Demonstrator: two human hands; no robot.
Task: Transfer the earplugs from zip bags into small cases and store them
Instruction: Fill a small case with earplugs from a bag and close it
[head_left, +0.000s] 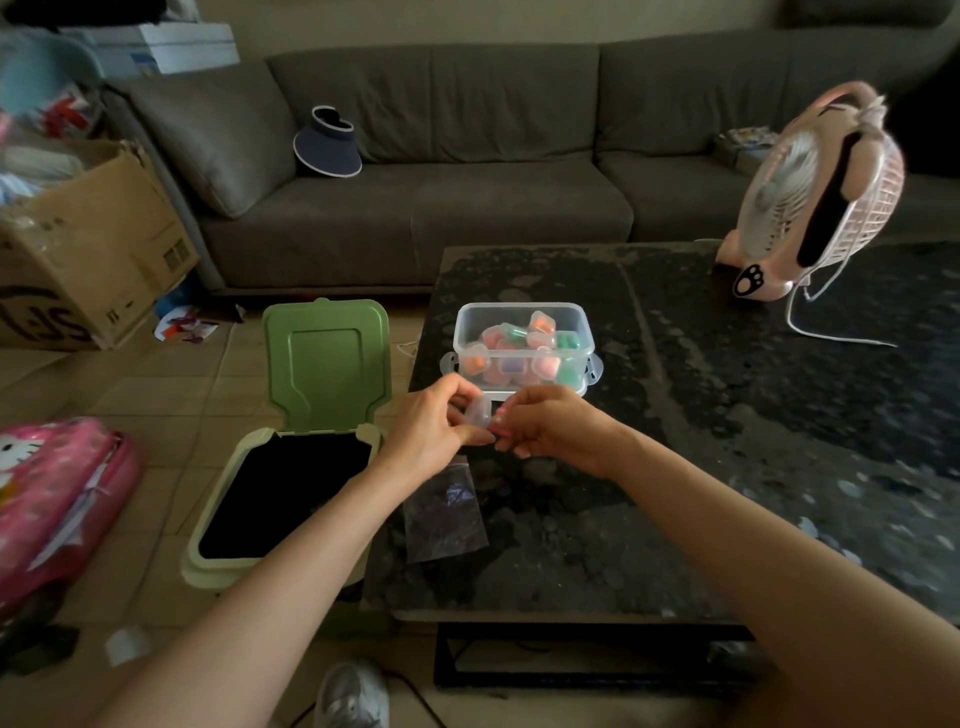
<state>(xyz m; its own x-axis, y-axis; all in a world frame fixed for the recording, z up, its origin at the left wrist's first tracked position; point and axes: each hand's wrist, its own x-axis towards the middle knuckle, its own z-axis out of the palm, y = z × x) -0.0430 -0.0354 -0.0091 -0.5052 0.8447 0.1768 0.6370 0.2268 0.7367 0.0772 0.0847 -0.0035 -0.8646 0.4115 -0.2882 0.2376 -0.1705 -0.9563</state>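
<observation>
head view: a person's left hand (434, 423) and right hand (553, 428) meet just in front of a clear storage box (519, 307). both pinch a small clear case (478, 410) between thumb and curled fingertips. whether an earplug sits inside the case cannot be told. the box, on a dark stone coffee table (727, 441), holds filled cases (543, 322) of orange, pink, purple and green earplugs. a clear zip bag (447, 514) lies flat on the table, nearer the camera than the box, below the left wrist. left of the box, on the floor, a green bin (228, 571) stands with its lid (327, 358) raised. well right of the box sits a pink fan (821, 192).
</observation>
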